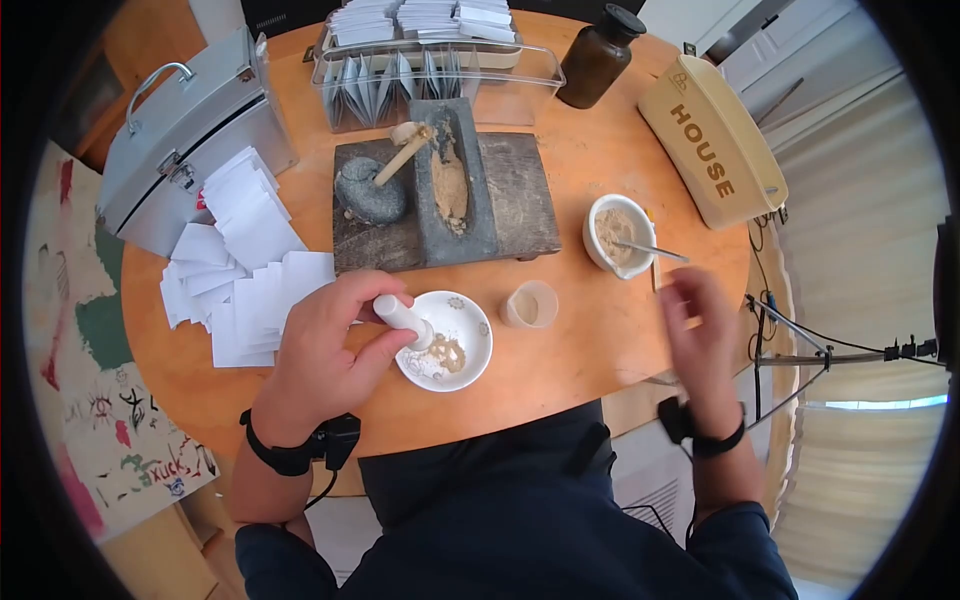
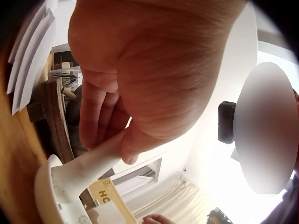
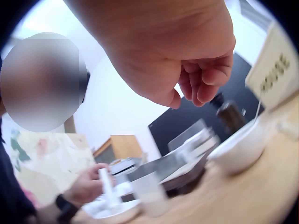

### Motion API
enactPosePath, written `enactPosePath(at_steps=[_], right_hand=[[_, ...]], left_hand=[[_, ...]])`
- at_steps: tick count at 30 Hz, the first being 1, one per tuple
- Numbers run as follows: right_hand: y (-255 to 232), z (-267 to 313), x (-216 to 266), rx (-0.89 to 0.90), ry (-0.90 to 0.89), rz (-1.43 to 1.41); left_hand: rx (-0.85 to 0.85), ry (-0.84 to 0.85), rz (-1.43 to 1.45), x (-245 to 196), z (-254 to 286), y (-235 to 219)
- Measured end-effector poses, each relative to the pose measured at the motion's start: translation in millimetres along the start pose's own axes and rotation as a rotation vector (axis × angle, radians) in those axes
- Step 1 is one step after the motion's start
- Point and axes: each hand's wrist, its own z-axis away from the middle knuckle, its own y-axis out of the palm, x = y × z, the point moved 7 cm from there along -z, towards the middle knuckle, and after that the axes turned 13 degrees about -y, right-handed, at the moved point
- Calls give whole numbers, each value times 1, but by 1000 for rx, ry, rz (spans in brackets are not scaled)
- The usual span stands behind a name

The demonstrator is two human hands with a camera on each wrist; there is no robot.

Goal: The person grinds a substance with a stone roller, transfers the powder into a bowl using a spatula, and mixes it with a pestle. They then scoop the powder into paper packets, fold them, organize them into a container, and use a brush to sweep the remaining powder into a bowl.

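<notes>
My left hand [image 1: 335, 345] pinches a white pestle [image 1: 405, 320] between thumb and fingers. The pestle leans into a shallow white bowl [image 1: 478, 372] with a small heap of tan powder [image 1: 447, 352] in it, its lower end at the powder. Just right of the bowl stands a small clear cup [image 1: 540, 303]. Blurred in the head view, my right hand [image 1: 697, 325] hovers near the table's right side with loosely bent fingers and nothing in them. The white mortar [image 1: 590, 240] is nearest to it, holding tan powder and a thin metal spoon [image 1: 655, 250].
A stone trough [image 1: 480, 180] with powder and a stone hammer [image 1: 400, 160] lie on a dark wooden board [image 1: 520, 200]. White paper packets [image 1: 255, 230] spread at left by a silver case [image 1: 200, 130]. Behind are a packet rack [image 1: 440, 85], brown bottle [image 1: 595, 60] and HOUSE box [image 1: 710, 140].
</notes>
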Motion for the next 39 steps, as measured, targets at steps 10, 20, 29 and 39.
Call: enactPosePath(at_steps=[10, 20, 29, 39], right_hand=[[115, -2, 44, 173, -37, -420], [93, -3, 70, 137, -330, -251], [101, -17, 124, 354, -596, -97], [104, -22, 138, 340, -592, -99]], left_hand=[[22, -3, 9, 3, 0, -2], [16, 63, 18, 1, 1, -2], [2, 53, -13, 4, 2, -5], [-1, 119, -15, 4, 4, -1]])
